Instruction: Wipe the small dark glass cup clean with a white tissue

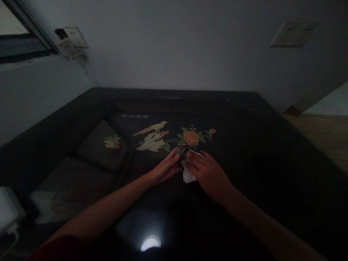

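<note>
Near the middle of the glossy black tabletop (174,214), my left hand (164,169) grips a small, dark, rounded object (182,150) from its left side. The dim light hides what kind of thing it is. My right hand (209,172) has its fingers bent over a crumpled white tissue (189,174), pressing it against the right side of the dark object. Part of the tissue hangs out below the fingers. A ring shows on one right-hand finger. Both hands are close together, just in front of the flower picture (191,138) on the tabletop.
A yellow bird picture (153,128) decorates the table surface. A white device (7,208) with a cable stands at the left edge. Wall sockets (295,33) are at the back right, and a power strip (70,49) is at the back left. The surface reflects a bright light.
</note>
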Motion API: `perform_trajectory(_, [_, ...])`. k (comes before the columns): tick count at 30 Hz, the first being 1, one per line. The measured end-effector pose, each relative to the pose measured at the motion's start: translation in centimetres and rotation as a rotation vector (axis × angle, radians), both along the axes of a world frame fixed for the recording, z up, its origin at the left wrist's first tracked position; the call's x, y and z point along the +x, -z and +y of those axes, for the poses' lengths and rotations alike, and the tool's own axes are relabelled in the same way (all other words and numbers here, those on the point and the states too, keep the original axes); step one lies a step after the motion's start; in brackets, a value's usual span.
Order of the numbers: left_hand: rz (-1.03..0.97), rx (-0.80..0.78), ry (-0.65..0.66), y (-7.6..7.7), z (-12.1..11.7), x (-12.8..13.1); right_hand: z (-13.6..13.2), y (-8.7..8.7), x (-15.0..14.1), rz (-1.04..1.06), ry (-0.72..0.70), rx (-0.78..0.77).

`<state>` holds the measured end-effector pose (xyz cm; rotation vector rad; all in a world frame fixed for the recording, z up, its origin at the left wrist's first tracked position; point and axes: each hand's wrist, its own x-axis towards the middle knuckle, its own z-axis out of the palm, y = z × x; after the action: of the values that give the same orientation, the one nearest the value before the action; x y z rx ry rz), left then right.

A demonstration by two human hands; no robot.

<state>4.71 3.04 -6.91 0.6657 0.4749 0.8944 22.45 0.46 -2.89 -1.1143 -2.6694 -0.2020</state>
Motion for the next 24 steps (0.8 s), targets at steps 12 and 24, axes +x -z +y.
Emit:
perform_trajectory(12, [0.075, 0.088, 0.037, 0.1, -0.2, -0.1, -0.6, -1.6, -0.7, 0.597, 0.082, -0.816])
perform_trajectory(24, [0.091, 0.075, -0.002, 0.4, -0.1, -0.2, -0.8, -0.8, -0.7, 0.516, 0.140, -0.682])
